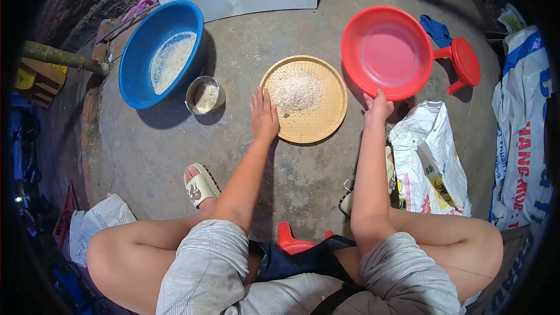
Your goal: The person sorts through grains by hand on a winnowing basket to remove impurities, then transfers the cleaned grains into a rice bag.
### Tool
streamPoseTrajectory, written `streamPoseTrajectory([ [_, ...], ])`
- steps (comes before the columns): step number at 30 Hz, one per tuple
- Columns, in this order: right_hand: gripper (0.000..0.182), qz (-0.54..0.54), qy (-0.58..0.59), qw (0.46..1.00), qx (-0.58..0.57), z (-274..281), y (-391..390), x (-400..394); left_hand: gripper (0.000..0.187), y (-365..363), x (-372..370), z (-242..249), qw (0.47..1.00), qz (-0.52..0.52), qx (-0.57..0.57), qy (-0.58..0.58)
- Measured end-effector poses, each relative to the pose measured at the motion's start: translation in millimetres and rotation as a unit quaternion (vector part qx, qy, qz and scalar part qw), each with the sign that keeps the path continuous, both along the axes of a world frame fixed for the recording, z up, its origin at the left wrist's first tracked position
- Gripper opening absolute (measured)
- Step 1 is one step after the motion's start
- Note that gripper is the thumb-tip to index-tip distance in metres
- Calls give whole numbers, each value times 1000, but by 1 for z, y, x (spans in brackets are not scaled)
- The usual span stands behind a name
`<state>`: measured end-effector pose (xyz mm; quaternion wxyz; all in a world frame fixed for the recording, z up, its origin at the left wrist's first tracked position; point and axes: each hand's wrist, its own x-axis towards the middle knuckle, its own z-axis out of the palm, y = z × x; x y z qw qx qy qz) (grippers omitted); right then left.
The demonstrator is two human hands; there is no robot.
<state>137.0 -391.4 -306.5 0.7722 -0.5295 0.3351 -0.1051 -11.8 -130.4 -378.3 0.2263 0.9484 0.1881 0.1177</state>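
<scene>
Two bare hands reach out: the left hand (264, 115), fingers together and flat, rests on the rim of the round bamboo tray (326, 118) of rice on the concrete floor; the right hand (378, 105) grips the red basin's (386, 51) near rim.

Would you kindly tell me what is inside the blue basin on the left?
The blue basin holds a patch of white rice over its floor. The near wall hides the part of the floor closest to the person.
</scene>
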Motion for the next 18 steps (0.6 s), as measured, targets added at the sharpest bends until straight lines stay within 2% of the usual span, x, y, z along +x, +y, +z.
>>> streamPoseTrajectory([
  [1, 32, 2, -1, 1000, -1, -3, 0, 2, 52, 0, 0, -1, 1000, 4, -12, -16],
  [2, 33, -26, 31, 998, 54, -5, 0, 5, 52, -1, 1, -2, 1000, 6, -13, -17],
  [3, 34, -54, 63, 991, 109, -10, 1, 6, 51, -1, 2, -2, 995, 47, -75, -45],
  [4, 34, -53, 63, 991, 109, -20, 2, 5, 52, -2, 3, -2, 984, 87, -135, -73],
  [6, 37, 114, 61, 992, -10, -42, 8, -5, 52, -2, 4, -3, 984, 89, -134, -79],
  [7, 37, 116, 62, 991, -11, -50, 17, -14, 52, -2, 4, -4, 983, 91, -132, -85],
  [8, 38, 160, 70, 937, -303, -61, 32, -26, 52, -2, 4, -6, 983, 93, -133, -85],
  [9, 39, 189, 71, 798, -568, -66, 48, -39, 52, -1, 5, -7, 979, 100, -143, -101],
  [11, 36, 239, 107, 785, -562, -29, 79, -68, 52, 6, 4, -7, 975, 107, -154, -116],
  [13, 33, 282, 14, 811, -513, -40, 93, -87, 49, 35, -6, -1, 939, 172, -265, -138],
  [15, 32, 317, -23, 808, -496, -51, 114, -107, 49, 83, -22, -25, 939, 157, -248, -181],
  [16, 31, 352, -61, 804, -475, -53, 120, -110, 50, 92, -34, -5, 963, 135, -157, -171],
  [18, 30, 365, -80, 785, -495, -54, 113, -104, 54, 99, -42, -7, 969, 140, -139, -149],
])
